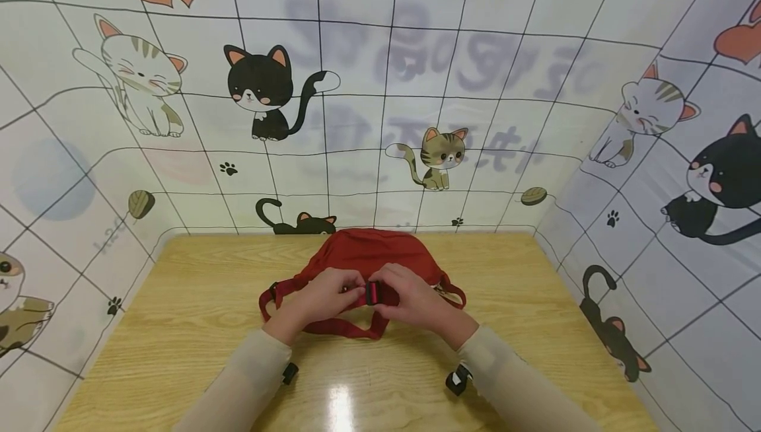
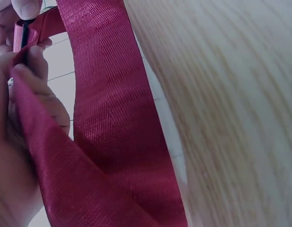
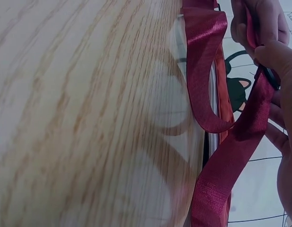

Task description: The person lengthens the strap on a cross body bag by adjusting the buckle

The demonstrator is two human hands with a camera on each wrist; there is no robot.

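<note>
A red waist bag [image 1: 374, 250] lies at the back of the table, its webbing strap [image 1: 345, 328] looping toward the front. Both hands meet before the bag at a small black strap buckle [image 1: 371, 293] with red webbing running through it. From the left, my left hand [image 1: 328, 294] pinches the red webbing close beside the buckle; its wrist view shows a webbing tail [image 2: 75, 156] hanging from the fingers. My right hand [image 1: 410, 296] grips the buckle end from the other side, thumb and fingers around it. The right wrist view shows strap [image 3: 243, 127] running down from these fingers.
The wood-grain table [image 1: 505, 300] is bordered by a white cat-print sheet [image 1: 357, 154] at the back and sides. A second black strap fitting [image 1: 274, 290] sits at the bag's left end. Small black devices [image 1: 458, 379] are worn at both sleeves.
</note>
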